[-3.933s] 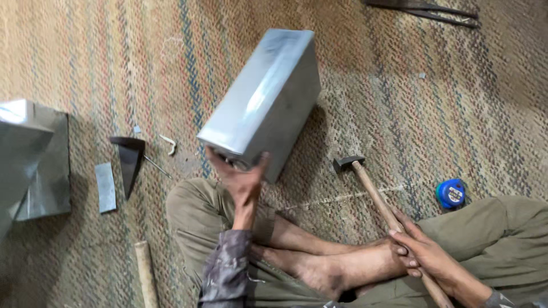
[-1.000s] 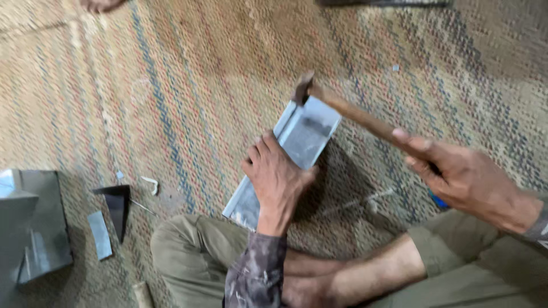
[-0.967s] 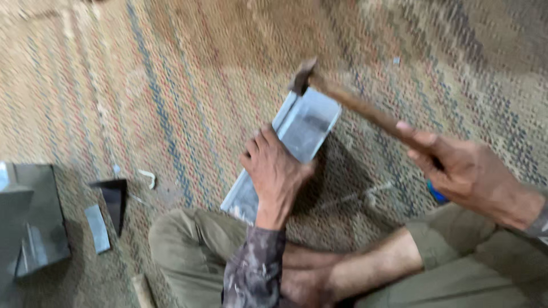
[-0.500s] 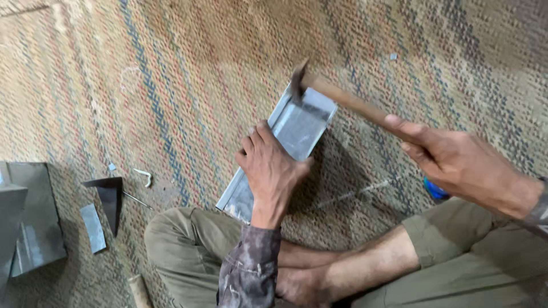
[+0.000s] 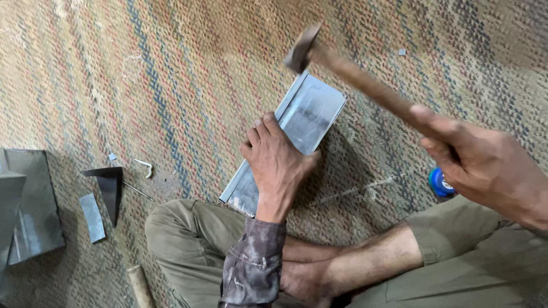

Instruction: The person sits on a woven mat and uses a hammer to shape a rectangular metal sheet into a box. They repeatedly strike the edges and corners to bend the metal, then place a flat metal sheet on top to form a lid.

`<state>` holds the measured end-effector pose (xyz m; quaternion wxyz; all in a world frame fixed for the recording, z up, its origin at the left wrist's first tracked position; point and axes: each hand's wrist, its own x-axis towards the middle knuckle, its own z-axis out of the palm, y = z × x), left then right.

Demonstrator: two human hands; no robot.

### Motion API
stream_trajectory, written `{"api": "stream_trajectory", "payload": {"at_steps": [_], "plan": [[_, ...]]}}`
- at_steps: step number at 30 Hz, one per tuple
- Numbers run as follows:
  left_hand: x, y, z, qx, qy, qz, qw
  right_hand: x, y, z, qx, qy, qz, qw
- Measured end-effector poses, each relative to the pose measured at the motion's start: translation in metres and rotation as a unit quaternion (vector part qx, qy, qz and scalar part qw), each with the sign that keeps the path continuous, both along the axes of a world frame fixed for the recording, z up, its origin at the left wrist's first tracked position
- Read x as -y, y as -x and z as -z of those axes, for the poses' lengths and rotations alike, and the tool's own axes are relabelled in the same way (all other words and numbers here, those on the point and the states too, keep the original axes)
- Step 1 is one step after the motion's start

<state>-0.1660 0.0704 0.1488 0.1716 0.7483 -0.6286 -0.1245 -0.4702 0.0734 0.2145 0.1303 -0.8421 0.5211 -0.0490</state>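
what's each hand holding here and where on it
The right hand grips a hammer near the lower end of its wooden handle, head raised. The left hand presses flat on the middle of the sheet-metal box, steadying it on the mat.

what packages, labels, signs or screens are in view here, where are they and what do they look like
No packages, signs or screens.
Blue round thing: on the mat under the right hand, small, with a pale patch on its face that may be a label; too small to be sure.
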Motion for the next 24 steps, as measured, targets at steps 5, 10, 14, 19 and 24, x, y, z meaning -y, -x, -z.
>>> {"api": "stream_trajectory", "payload": {"at_steps": [5,10,14,19,24], "plan": [[0.0,0.001,-0.003,0.008,0.033,0.002,0.999,0.004,-0.005,0.0,-0.116,-0.088,0.063,0.987],[0.002,0.002,-0.006,0.002,0.003,-0.003,1.0,0.007,-0.015,-0.012,-0.034,-0.048,0.036,0.998],[0.002,0.002,-0.004,0.007,0.025,-0.005,1.0,-0.001,-0.019,-0.016,-0.058,-0.048,0.034,0.997],[0.001,0.001,-0.001,0.009,0.022,-0.008,1.0,-0.015,-0.017,-0.009,0.001,0.0,-0.037,0.999],[-0.001,0.001,0.002,0.005,0.057,-0.011,0.998,-0.013,-0.018,-0.003,-0.059,-0.063,0.029,0.996]]}}
